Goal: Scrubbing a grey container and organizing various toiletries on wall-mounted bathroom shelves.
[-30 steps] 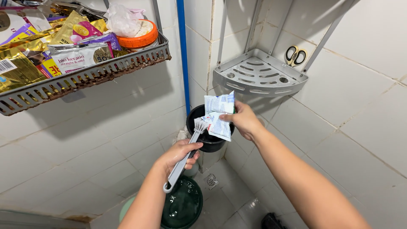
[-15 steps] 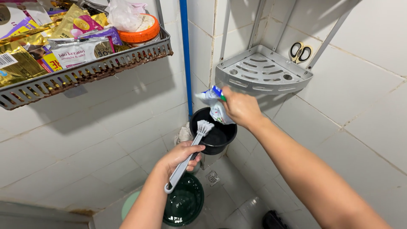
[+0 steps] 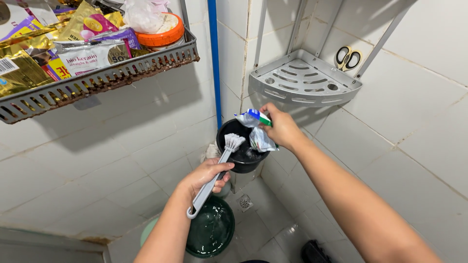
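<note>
Right hand (image 3: 282, 129), grip clamped on the pouch (image 3: 257, 129), has lowered; left hand (image 3: 207, 176) still clamps the brush (image 3: 214, 176)

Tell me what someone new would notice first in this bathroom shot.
At centre, the right hand holds a crumpled white packet over a small black bucket, while the left hand grips a grey brush whose bristles reach the bucket's rim. Upper left, a rusty wall rack is crammed with shiny sachets.

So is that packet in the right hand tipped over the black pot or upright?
Tipped: the packet hangs crumpled from the right hand, drooping over the black pot. Whether anything pours out: cannot tell.
</note>
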